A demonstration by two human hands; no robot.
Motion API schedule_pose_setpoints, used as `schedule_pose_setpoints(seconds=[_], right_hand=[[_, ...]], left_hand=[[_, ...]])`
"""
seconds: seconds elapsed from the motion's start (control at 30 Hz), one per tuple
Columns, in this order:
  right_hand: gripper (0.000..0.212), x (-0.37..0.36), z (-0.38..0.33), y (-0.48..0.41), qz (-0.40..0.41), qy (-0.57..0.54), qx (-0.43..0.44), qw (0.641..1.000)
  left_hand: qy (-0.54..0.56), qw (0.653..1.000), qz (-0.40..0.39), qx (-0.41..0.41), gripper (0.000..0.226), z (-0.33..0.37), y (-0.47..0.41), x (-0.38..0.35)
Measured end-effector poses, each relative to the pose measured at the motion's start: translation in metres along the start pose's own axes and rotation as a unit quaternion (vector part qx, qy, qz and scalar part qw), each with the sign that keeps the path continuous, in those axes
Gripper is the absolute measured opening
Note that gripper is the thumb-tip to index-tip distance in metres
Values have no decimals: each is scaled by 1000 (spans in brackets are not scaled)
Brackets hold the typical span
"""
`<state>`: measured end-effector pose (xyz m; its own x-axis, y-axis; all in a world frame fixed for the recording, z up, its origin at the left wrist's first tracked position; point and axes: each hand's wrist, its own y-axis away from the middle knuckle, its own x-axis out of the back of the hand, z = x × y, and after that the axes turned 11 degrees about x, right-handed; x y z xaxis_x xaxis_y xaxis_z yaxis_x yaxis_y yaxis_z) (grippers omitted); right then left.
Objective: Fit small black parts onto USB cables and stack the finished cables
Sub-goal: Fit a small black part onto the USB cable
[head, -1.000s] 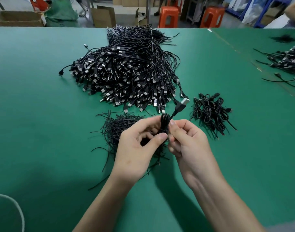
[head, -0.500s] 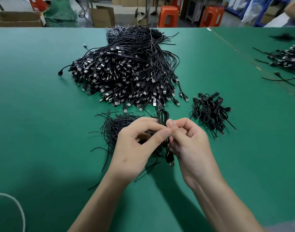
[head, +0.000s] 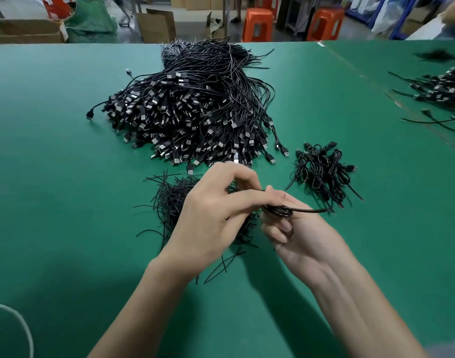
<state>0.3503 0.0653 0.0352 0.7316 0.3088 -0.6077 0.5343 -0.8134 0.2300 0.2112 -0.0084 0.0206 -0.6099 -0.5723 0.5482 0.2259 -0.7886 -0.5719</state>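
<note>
Slippage is the main risk: the coiled cable (head: 280, 211) hangs between both hands above the counter (head: 53, 202). The right hand (head: 301, 236) curls its fingers (head: 278, 229) round the coil, and the left hand (head: 216, 215) pinches its top, perhaps working on a black part, though blur hides that. If either grip loosens, the coil may spring open and its free tail could snag the heap (head: 169, 200) of loose strands just beneath. The finished stack (head: 324, 174) lies near on the right across bare green. The big pile (head: 195, 117) crowds the far side, and there is wide room to the left.
</note>
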Motion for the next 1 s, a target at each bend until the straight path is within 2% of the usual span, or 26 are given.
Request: schedule_pose_setpoints(seconds=[0.1,0.17,0.3,0.47,0.53,0.6,0.67,0.73,0.83,0.87,0.93,1.0], right_hand=[[13,6,-4,1,0,-26,-39,999],[8,10,-8,1,-8,4,-32,999],[10,20,-15,-4,1,158,75,985],[3,38,-26,-35,36,312,191,930],[3,49,-34,-56,72,406,247,877],[2,61,-44,-79,113,529,302,785],[6,68,-55,-98,145,633,318,691],[9,75,-65,-115,162,710,296,618],[19,82,-73,-130,156,837,180,493],[23,82,-73,-132,151,855,161,468],[28,76,-66,-131,129,862,191,451],[28,70,-53,-129,73,872,216,433]], left_hand=[[-11,999,-9,-38,45,-4,-6,-2],[-11,999,-23,-44,48,-7,-11,-4],[21,999,-47,-14,42,-8,-23,-9],[47,994,-80,63,24,-14,-51,-27],[21,989,-75,122,29,-25,-68,-36],[-25,982,-60,178,35,-42,-87,-43],[-106,969,-61,214,37,-63,-107,-49],[-178,951,-78,242,40,-82,-125,-54],[-235,929,-103,268,44,-104,-141,-60],[-253,922,-110,272,44,-109,-145,-62],[-278,912,-115,278,42,-118,-154,-67],[-281,909,-101,290,36,-124,-165,-70]])
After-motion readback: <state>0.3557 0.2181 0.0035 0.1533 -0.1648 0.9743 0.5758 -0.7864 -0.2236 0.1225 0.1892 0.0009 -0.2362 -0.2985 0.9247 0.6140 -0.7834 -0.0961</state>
